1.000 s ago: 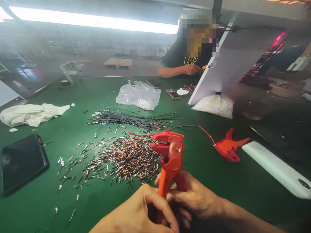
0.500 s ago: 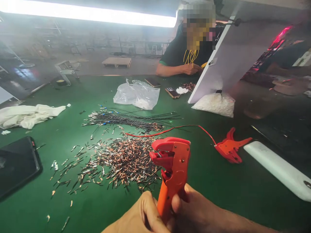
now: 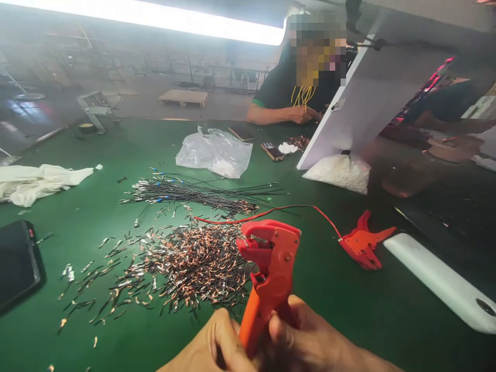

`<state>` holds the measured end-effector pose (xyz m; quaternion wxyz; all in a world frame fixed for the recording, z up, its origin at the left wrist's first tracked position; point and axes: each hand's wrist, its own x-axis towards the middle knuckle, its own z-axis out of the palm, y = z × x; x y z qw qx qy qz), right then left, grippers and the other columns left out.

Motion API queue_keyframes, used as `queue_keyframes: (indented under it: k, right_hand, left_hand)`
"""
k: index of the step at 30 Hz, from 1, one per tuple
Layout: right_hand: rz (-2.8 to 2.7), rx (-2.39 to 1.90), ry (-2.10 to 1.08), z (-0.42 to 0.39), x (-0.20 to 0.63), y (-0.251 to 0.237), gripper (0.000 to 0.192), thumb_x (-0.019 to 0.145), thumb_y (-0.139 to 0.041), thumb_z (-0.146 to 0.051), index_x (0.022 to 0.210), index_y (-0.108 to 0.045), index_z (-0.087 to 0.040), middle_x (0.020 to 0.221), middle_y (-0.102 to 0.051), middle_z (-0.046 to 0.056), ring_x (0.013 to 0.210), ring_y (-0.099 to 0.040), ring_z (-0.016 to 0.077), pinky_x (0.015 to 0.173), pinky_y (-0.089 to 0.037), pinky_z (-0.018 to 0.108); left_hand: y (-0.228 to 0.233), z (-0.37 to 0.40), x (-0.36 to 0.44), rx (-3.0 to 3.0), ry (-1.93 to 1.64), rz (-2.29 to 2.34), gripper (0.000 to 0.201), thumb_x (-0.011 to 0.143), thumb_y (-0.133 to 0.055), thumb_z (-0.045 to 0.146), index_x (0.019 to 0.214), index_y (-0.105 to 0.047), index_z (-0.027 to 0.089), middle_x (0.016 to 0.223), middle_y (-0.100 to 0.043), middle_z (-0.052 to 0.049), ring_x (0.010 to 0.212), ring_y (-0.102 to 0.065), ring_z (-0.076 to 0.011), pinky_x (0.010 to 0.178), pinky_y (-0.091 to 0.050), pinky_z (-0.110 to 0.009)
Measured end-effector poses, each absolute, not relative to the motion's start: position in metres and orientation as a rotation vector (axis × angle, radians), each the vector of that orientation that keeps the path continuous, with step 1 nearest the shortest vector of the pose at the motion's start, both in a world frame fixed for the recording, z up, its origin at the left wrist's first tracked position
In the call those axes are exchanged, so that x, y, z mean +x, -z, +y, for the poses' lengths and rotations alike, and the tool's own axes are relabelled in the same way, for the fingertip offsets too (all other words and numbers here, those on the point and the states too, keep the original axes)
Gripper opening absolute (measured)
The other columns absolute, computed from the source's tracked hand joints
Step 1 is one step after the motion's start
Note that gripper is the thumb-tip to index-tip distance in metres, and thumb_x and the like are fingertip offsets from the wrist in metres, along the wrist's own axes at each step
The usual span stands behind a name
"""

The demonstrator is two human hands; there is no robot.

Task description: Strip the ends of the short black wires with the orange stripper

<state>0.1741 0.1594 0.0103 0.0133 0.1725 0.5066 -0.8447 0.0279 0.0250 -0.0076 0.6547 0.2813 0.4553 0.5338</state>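
1. Both hands, left (image 3: 211,346) and right (image 3: 306,343), clasp the handles of an orange wire stripper (image 3: 271,268), upright at the table's (image 3: 349,310) near edge.
2. A pile of cut wire ends (image 3: 186,266) lies just left of it.
3. Bare green table opens rightward, toward a second stripper (image 3: 362,243).

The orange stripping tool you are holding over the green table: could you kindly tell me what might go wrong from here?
1. Both the left hand and right hand grip the handles of the orange stripping tool close together, so a squeeze might pinch a finger.
2. The pile of cut wire bits lies just beside the tool; a sweep of the wrist could scatter it.
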Motion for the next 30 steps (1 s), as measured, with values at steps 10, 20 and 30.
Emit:
queue_keyframes:
  k: [10,20,30]
  right_hand:
    - [1.693,0.671,2.855,0.173,0.17,-0.028,0.021,0.087,-0.072,-0.031,0.105,-0.066,-0.023,0.096,-0.07,0.003,0.087,-0.065,0.0174,0.089,-0.05,0.034]
    - [0.948,0.212,3.105,0.165,0.183,-0.035,0.048,0.086,-0.07,-0.016,0.13,-0.056,-0.028,0.108,-0.066,0.006,0.097,-0.065,0.0223,0.087,-0.055,0.053]
    - [1.334,0.159,2.796,0.17,0.182,-0.006,0.05,0.076,-0.08,-0.03,0.121,-0.06,-0.017,0.094,-0.066,0.006,0.078,-0.064,0.0176,0.071,-0.049,0.031]
  left_hand:
    - [-0.035,0.043,0.011,0.813,-1.354,1.025,0.018,0.072,-0.083,0.041,0.072,-0.081,0.023,0.103,-0.072,-0.008,0.102,-0.064,-0.0224,0.094,-0.048,-0.035]
    - [-0.072,0.038,0.012,0.654,-1.796,1.727,0.011,0.087,-0.065,0.031,0.085,-0.065,0.02,0.053,-0.057,0.006,0.046,-0.049,-0.0081,0.044,-0.037,-0.017]
    - [-0.064,0.023,-0.002,1.228,-1.613,2.273,0.014,0.093,-0.053,0.019,0.088,-0.065,0.019,0.059,-0.057,0.006,0.05,-0.053,-0.0077,0.047,-0.044,-0.016]
